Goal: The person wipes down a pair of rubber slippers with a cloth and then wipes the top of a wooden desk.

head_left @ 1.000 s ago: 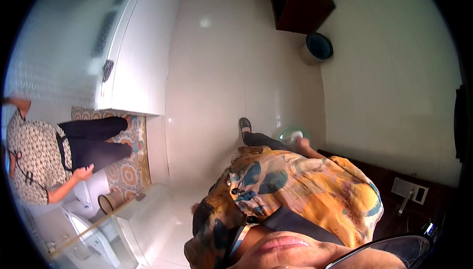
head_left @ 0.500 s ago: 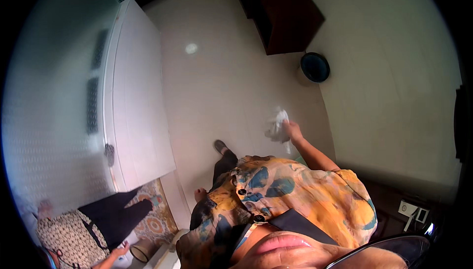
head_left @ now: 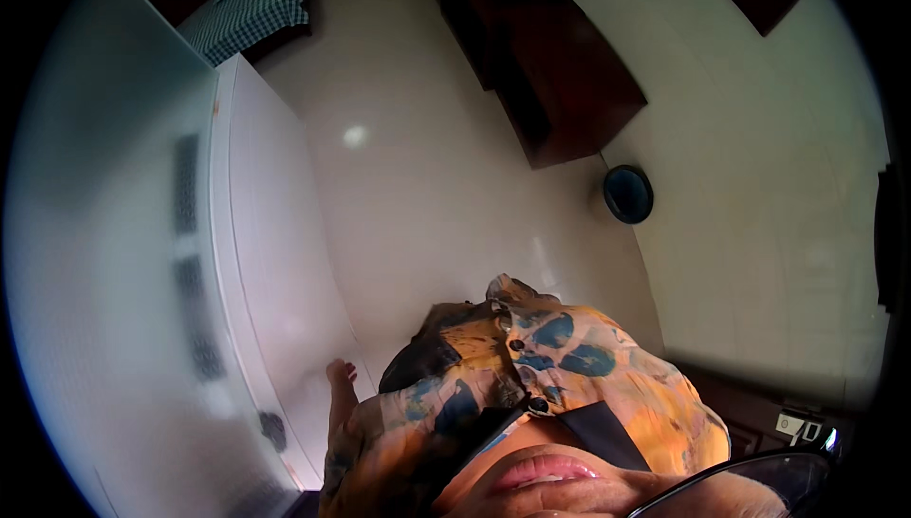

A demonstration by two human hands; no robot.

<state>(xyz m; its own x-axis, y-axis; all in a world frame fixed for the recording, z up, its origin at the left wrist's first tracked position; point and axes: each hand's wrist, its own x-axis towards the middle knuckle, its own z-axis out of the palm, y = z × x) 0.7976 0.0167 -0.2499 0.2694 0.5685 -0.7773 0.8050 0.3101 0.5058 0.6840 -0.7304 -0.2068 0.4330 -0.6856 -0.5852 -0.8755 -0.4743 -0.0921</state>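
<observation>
My left hand (head_left: 342, 372) hangs at my left side, beside the lower part of a white panel (head_left: 280, 205). Its fingers are loosely bent and a little apart, with nothing seen in them. My right hand is out of sight behind my patterned orange shirt (head_left: 607, 366), so whatever it holds is hidden too. Left of the white panel stands a frosted glass door (head_left: 114, 233) with a dark knobby handle (head_left: 272, 431) low along its edge.
A dark red wooden cabinet (head_left: 569, 91) stands ahead along the right wall (head_left: 759, 205). Beside its near end is a dark blue-lined bucket (head_left: 628, 194). Pale shiny floor (head_left: 408, 167) runs between cabinet and panel. Far left, a green checked cloth (head_left: 256, 10) covers low furniture.
My right hand, which held a blurred white crumpled cloth or bag, has gone out of view. My left hand has swung out leftward. The view has turned, and the other person at lower left no longer shows.
</observation>
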